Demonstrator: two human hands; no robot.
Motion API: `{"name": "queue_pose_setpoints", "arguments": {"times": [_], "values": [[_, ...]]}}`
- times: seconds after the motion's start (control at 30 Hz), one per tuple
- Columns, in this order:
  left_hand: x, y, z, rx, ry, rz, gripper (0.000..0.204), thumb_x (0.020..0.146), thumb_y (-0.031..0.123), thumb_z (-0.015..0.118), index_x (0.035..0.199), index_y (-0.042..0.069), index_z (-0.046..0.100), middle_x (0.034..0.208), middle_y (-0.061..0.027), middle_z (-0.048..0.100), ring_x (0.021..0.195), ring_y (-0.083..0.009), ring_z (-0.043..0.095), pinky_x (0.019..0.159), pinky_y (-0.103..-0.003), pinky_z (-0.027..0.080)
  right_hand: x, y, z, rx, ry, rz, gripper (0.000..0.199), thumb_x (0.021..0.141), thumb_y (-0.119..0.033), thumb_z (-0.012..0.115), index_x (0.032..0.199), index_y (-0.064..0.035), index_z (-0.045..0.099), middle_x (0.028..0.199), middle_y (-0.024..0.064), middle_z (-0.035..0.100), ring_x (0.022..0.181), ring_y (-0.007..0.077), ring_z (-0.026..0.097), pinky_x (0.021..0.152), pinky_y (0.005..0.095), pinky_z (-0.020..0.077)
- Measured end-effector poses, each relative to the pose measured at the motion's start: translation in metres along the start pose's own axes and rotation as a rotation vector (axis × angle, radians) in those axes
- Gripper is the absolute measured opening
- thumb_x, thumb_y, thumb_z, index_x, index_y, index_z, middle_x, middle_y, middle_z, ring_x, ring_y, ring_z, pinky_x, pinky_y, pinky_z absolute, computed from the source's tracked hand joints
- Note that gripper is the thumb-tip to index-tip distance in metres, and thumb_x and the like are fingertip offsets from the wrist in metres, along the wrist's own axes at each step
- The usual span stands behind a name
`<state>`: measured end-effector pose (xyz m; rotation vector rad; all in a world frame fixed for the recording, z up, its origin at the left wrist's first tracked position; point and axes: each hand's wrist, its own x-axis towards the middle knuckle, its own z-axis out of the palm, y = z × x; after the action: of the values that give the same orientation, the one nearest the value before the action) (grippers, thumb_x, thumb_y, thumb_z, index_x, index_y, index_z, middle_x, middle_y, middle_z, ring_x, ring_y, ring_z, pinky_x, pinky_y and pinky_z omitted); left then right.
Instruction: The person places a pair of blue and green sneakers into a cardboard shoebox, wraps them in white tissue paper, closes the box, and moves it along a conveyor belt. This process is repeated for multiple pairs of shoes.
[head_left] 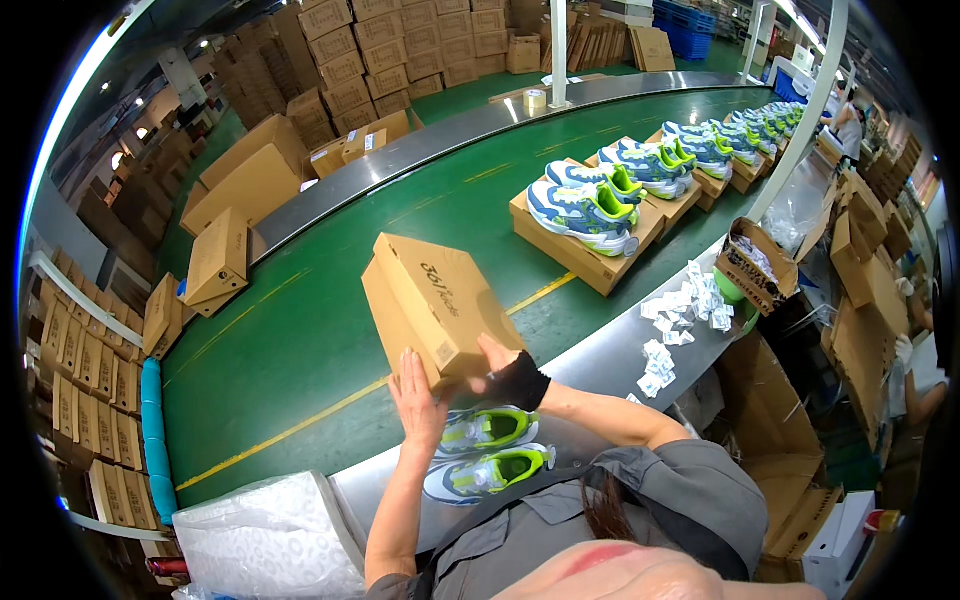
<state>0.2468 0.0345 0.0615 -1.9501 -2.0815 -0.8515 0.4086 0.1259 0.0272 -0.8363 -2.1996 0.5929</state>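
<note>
Both hands hold a brown cardboard box (432,305) over the near side of the green belt (300,360). The left hand (420,405) has its fingers nearly straight and laid against the box's near end; the right hand (508,378), in a black fingerless glove, grips the near right corner, its lower fingers partly hidden. Just nearer, a pair of sneakers (488,470) sits on the steel bench (590,385). White packets (690,305) lie to the right.
</note>
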Motion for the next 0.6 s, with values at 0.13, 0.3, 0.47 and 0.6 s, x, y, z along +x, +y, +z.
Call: {"name": "queue_pose_setpoints", "arguments": {"times": [0.13,0.3,0.47,0.6], "values": [[-0.003,-0.017,0.007,-0.152,0.049,0.037,0.082,0.063,0.013,0.073,0.130,-0.002,0.027,0.132,-0.0217,0.033,0.121,-0.0364,0.033,0.098,-0.042,0.030,0.012,-0.030,-0.034,0.150,-0.040,0.184,0.060,0.074,-0.035,0.059,0.117,0.0028,0.040,0.104,0.0236,0.055,0.098,0.0327,0.055,0.082,0.0384,0.0434],[-0.051,-0.100,0.014,-0.731,0.009,-0.668,0.068,0.081,0.030,0.060,0.130,-0.005,0.028,0.121,-0.0243,0.046,0.114,-0.0319,0.044,0.094,-0.033,0.035,0.022,-0.002,-0.059,0.590,0.379,0.432,0.037,0.075,-0.031,0.060,0.097,-0.0028,0.056,0.079,0.0086,0.060,0.060,0.0152,0.055,0.051,0.0295,0.0459],[-0.094,-0.157,0.047,-0.439,0.050,-0.799,0.056,0.085,0.031,0.054,0.123,-0.007,0.039,0.103,-0.0210,0.059,0.098,-0.0237,0.056,0.083,-0.032,0.043,-0.023,0.086,-0.059,0.840,0.612,1.136,0.037,0.079,-0.031,0.061,0.098,-0.0017,0.048,0.071,0.0036,0.051,0.060,0.0094,0.047,0.050,0.0248,0.0417],[-0.096,-0.162,0.022,-0.480,-0.043,-0.829,0.052,0.086,0.030,0.054,0.120,-0.007,0.042,0.085,-0.0131,0.063,0.078,-0.0182,0.059,0.072,-0.030,0.046,-0.025,0.057,-0.057,0.190,0.718,0.525,0.033,0.083,-0.024,0.057,0.105,-0.0017,0.047,0.079,0.0042,0.048,0.070,0.0150,0.046,0.064,0.0280,0.0409]]}}
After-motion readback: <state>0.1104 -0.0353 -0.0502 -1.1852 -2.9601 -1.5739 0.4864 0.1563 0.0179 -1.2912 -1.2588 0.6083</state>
